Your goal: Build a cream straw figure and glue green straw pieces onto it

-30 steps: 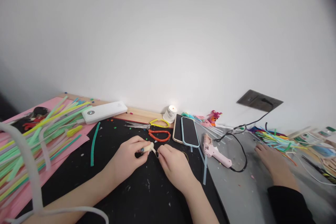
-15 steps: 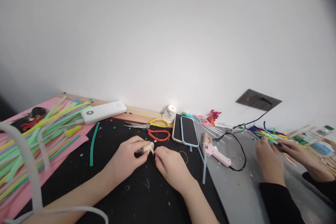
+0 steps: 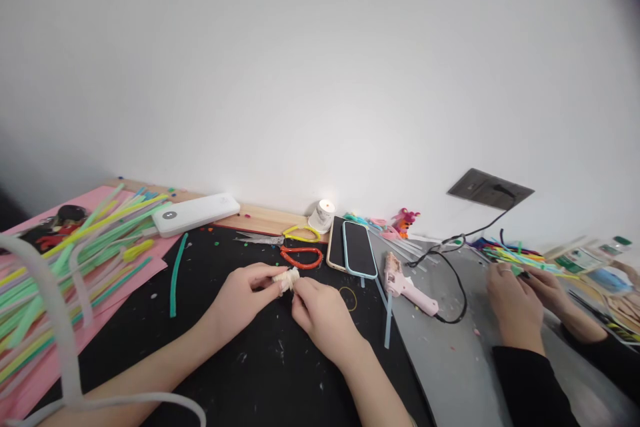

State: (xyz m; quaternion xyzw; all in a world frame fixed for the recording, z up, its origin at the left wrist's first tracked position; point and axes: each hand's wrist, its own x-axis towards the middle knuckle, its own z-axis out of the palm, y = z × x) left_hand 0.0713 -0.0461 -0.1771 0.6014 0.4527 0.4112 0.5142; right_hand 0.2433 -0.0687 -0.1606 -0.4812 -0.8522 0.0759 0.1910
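Note:
A small cream coil, apparently wound pipe cleaner, is pinched between the fingertips of my left hand. My right hand closes its thumb and fingers on the coil's right end, and those fingertips hide part of it. Both hands are just above the black mat. Beyond them lie scissors with one red and one yellow handle, blades pointing left. A thin yellow rubber band rests to the right of my right hand.
Pipe cleaners cover pink paper at left, beside a white power bank. Toward the wall stand a paper cup and two phones. A corded pink glue gun lies right. A co-worker's hands work farther right.
The cream coil has turned in my fingers and shows more of its ridged side. My right hand has shifted slightly left. The co-worker's hands have moved a little.

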